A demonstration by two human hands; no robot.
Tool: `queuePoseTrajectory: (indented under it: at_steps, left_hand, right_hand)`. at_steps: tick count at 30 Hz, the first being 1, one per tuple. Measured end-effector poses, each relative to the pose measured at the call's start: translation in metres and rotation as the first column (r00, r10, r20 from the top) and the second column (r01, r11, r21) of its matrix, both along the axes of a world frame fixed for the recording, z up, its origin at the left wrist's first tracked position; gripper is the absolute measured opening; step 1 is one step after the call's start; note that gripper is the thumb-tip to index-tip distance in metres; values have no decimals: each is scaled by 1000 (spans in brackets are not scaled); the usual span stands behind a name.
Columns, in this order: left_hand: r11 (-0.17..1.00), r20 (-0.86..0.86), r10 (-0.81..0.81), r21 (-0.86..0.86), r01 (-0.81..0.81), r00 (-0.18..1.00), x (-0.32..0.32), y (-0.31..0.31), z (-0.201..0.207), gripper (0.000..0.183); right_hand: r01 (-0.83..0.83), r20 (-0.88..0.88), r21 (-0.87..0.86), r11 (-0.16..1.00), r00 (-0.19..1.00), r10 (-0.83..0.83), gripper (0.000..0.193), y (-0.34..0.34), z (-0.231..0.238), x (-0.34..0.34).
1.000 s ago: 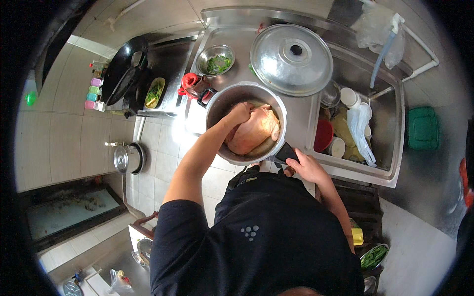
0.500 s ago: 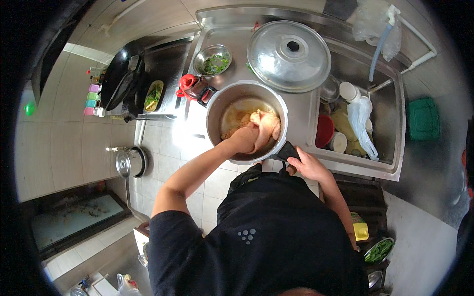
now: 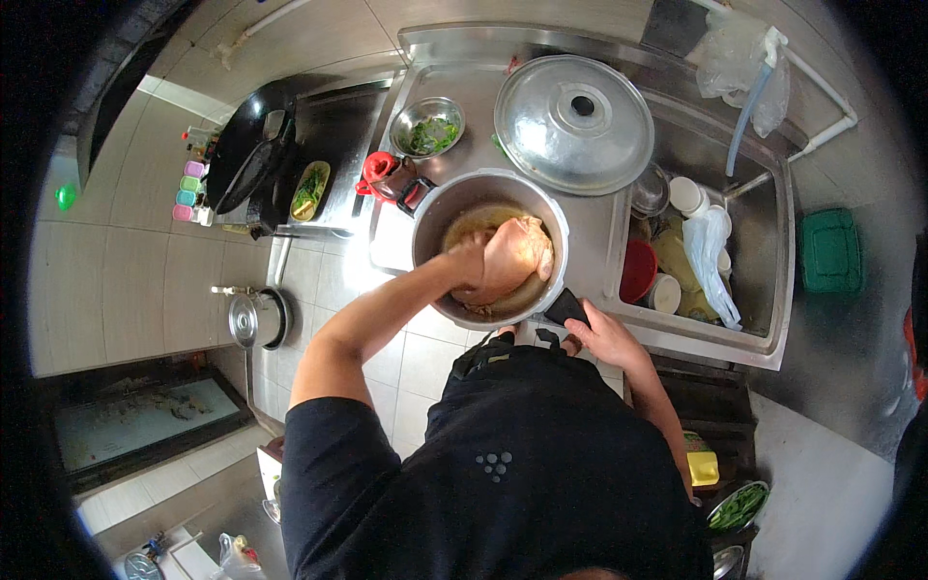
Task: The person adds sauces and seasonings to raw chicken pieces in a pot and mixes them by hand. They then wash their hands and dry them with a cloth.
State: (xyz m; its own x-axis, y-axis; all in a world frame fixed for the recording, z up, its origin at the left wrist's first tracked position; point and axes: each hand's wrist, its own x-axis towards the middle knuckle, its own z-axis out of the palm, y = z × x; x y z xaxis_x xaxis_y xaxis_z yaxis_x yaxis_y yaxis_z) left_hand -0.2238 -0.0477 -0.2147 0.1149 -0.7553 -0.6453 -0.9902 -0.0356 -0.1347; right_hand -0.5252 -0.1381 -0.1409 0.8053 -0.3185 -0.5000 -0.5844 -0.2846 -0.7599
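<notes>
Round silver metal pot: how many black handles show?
2: long black handle, near right, at the right hand; short black handle, far left. No others show.

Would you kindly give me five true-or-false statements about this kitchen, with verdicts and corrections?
1. The left hand is inside the pot, against the plucked bird. True.
2. The right hand is on the bird. False: it holds the pot's black handle.
3. The large metal lid covers the pot. False: it lies beyond the pot, on the steel counter.
4. Green leaves lie in the metal bowl. True.
5. The black wok is right of the pot. False: it is left of it.
</notes>
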Motion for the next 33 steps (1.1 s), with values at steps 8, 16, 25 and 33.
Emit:
queuePoseTrajectory:
  at_steps: [8, 16, 25, 33]
  left_hand:
    - [982, 102, -183, -23, 186, 978, -27, -18, -34, 71]
    - [961, 3, -267, -78, 267, 964, -18, 6, -4, 63]
    - [855, -246, 289, -368, -365, 925, 38, -2, 32, 31]
    - [708, -456, 294, -487, -512, 840, 15, 5, 39, 34]
  right_hand:
    - [-23, -125, 118, 993, 991, 38, 67, -4, 13, 4]
    - [34, -30, 58, 998, 999, -33, 62, 11, -6, -5]
    - [43, -34, 42, 998, 999, -41, 67, 14, -8, -5]
    - [76, -48, 125, 989, 996, -71, 62, 10, -4, -4]
